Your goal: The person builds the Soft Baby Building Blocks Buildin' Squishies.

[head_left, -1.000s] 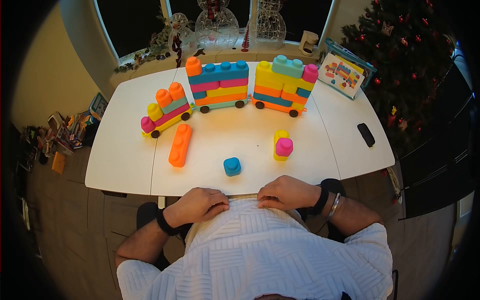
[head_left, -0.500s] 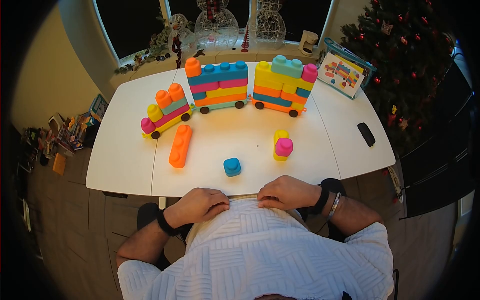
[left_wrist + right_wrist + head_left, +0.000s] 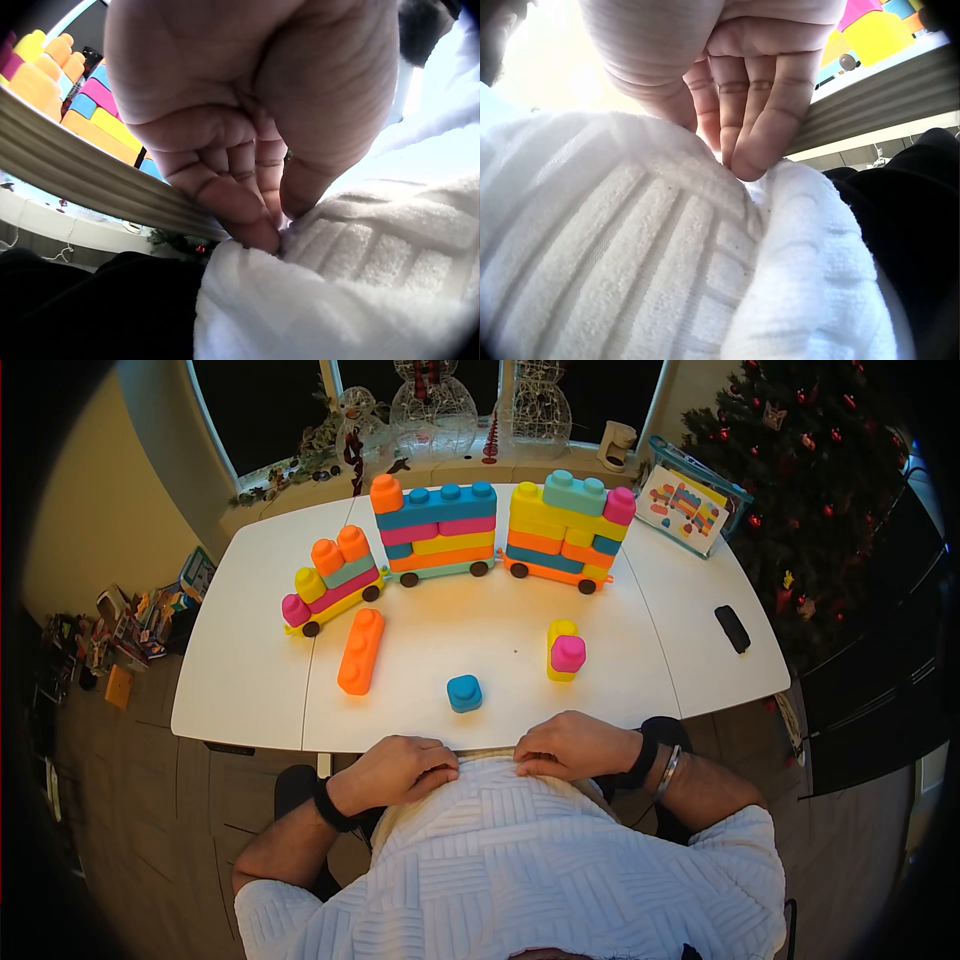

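Note:
The left hand (image 3: pixel 398 770) is at the table's near edge, its thumb and fingertips pinching the white textured shirt (image 3: pixel 500 850). Opposite it, the right hand (image 3: pixel 575 745) pinches the same shirt a short way to the right. In the left wrist view the left hand (image 3: pixel 240 97) has curled fingers meeting the cloth (image 3: pixel 375 247). The right wrist view has the right hand (image 3: pixel 742 60) with fingertips on a fold of cloth (image 3: pixel 795 247). Nearest on the table is a blue block (image 3: pixel 464 694); an orange long block (image 3: pixel 360 652) lies left, and a pink block (image 3: pixel 568 653) sits on a yellow one at right.
Along the back of the white table (image 3: pixel 240 660) stands a block train: a small front car (image 3: pixel 340 592) and two taller cars (image 3: pixel 436 540) (image 3: pixel 565 535). A picture card (image 3: pixel 683 508) leans at the back right, with a black object (image 3: pixel 732 630) nearer.

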A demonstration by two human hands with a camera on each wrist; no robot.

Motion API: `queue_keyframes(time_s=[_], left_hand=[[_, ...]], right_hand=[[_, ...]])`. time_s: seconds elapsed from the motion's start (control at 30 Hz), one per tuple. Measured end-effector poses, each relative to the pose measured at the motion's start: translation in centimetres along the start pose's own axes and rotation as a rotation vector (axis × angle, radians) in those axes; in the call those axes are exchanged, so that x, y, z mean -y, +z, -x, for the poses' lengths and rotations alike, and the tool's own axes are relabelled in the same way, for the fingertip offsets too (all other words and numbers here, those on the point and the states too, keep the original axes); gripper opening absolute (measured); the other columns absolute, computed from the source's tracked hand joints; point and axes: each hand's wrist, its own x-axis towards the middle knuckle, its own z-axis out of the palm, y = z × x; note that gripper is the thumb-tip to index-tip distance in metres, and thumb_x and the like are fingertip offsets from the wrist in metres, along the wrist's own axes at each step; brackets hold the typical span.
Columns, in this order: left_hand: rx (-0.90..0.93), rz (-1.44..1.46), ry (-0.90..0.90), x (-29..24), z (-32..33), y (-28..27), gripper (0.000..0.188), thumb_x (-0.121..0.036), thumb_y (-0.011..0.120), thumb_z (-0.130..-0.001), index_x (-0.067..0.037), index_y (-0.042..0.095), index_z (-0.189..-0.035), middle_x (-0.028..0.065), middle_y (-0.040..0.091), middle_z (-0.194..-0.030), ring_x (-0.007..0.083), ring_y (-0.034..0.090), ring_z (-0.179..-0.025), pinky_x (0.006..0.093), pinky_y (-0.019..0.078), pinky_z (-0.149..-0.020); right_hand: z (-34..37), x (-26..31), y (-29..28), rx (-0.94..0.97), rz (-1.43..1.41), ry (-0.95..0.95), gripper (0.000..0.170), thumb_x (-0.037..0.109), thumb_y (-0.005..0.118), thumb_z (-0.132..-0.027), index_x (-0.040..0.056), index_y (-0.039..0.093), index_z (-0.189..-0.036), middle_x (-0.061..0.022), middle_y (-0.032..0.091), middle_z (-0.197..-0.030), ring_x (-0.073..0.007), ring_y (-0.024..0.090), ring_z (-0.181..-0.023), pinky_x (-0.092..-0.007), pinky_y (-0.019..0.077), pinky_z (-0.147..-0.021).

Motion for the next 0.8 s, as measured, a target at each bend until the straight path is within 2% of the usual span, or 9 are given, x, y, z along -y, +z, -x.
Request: queue_keyframes(time_s=[0.37, 0.43, 0.53, 0.67, 0.73, 0.8], left_hand=[[0.002, -0.002, 0.003, 0.0, 0.0, 0.0, 0.012, -0.020, 0.076, -0.099, -0.009, 0.073, -0.101, 0.0084, 0.072, -0.087, 0.0305, 0.072, -0.079, 0.0404, 0.0579, -0.070], [0.005, 0.001, 0.002, 0.0, 0.0, 0.0, 0.012, -0.020, 0.076, -0.099, -0.008, 0.073, -0.101, 0.0086, 0.072, -0.088, 0.0306, 0.072, -0.079, 0.0403, 0.0580, -0.070], [0.007, 0.003, 0.001, -0.2, -0.1, -0.1, 0.012, -0.020, 0.077, -0.099, -0.008, 0.073, -0.101, 0.0087, 0.073, -0.089, 0.0308, 0.072, -0.079, 0.0402, 0.0583, -0.071], [0.009, 0.013, -0.014, -0.2, 0.0, -0.2, 0.012, -0.019, 0.077, -0.099, -0.008, 0.073, -0.101, 0.0084, 0.073, -0.089, 0.0307, 0.072, -0.081, 0.0401, 0.0586, -0.072], [-0.004, 0.008, -0.002, 0.2, -0.1, 0.0, 0.012, -0.020, 0.076, -0.100, -0.008, 0.073, -0.102, 0.0080, 0.073, -0.090, 0.0306, 0.072, -0.081, 0.0402, 0.0587, -0.072], [-0.032, 0.012, -0.001, 0.3, 0.0, 0.3, 0.012, -0.020, 0.075, -0.100, -0.008, 0.073, -0.102, 0.0076, 0.073, -0.090, 0.0305, 0.072, -0.081, 0.0403, 0.0589, -0.072]], right_hand=[[0.0, -0.2, 0.0, 0.000, 0.000, 0.002, 0.030, 0.036, 0.071, -0.104, 0.0061, 0.072, -0.102, -0.0128, 0.075, -0.086, -0.0353, 0.073, -0.081, -0.0448, 0.0572, -0.073], [0.0, -0.1, -0.1, 0.033, 0.035, 0.002, 0.030, 0.035, 0.072, -0.104, 0.0056, 0.074, -0.106, -0.0117, 0.075, -0.092, -0.0320, 0.073, -0.082, -0.0407, 0.0585, -0.073], [0.2, -0.5, 0.3, 0.015, 0.078, -0.042, 0.030, 0.036, 0.072, -0.104, 0.0053, 0.074, -0.107, -0.0109, 0.076, -0.093, -0.0314, 0.074, -0.084, -0.0404, 0.0593, -0.074], [1.4, 2.1, -1.7, -0.032, 0.183, -0.066, 0.031, 0.036, 0.075, -0.102, 0.0053, 0.075, -0.108, -0.0103, 0.076, -0.095, -0.0300, 0.074, -0.086, -0.0394, 0.0603, -0.075], [2.7, 3.4, -4.7, -0.270, 0.249, -0.091, 0.026, 0.030, 0.077, -0.100, 0.0060, 0.075, -0.110, -0.0107, 0.075, -0.094, -0.0324, 0.074, -0.083, -0.0407, 0.0595, -0.075], [4.9, 3.6, -8.2, -0.487, 0.301, 0.052, 0.025, 0.022, 0.083, -0.095, 0.0032, 0.076, -0.108, -0.0114, 0.075, -0.093, -0.0295, 0.074, -0.082, -0.0374, 0.0594, -0.073]])
